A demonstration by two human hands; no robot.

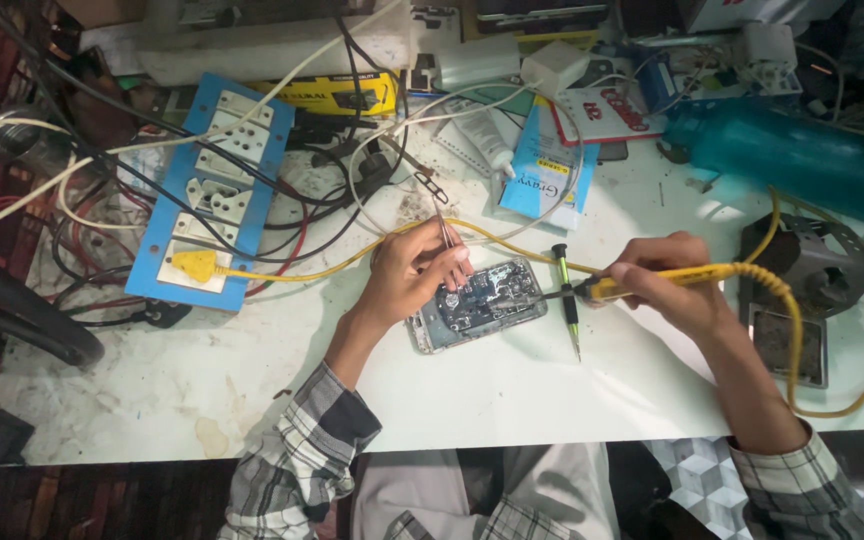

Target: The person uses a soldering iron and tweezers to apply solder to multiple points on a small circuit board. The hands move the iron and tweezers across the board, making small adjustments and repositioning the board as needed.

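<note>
Right, opened phone (pixel 479 305) lies back-off, board exposed, flat on the white bench (pixel 512 390), just in front of the person and tilted slightly, top end up and to the right. It sits between the two hands, under both tool tips.

Left hand (pixel 407 275) rests on the phone's left end, fingers pinched shut on thin metal tweezers (pixel 446 240); tweezer points go down onto the board near its upper-left part. Exact contact spot too small to tell.

Right hand (pixel 667 285) is just right of the phone, not touching it, closed in a pen grip round the yellow soldering iron (pixel 652 280). Iron's dark tip reaches left over the phone's middle; touching the board or hovering, can't tell. Yellow cable (pixel 792 330) loops from the iron's rear, down and round to the right.

Green-handled screwdriver (pixel 565 290) lies on the bench between phone and right hand, tip pointing towards the person, running under the iron's shaft.

Further out: metal iron stand (pixel 812 265) at the right, blue socket board (pixel 214 190) with a yellow plug (pixel 195 266) at the left, well apart from the phone. Teal bottle (pixel 802 155) lies upper right. Tangle of white, black and red wires across the back of the bench.
</note>
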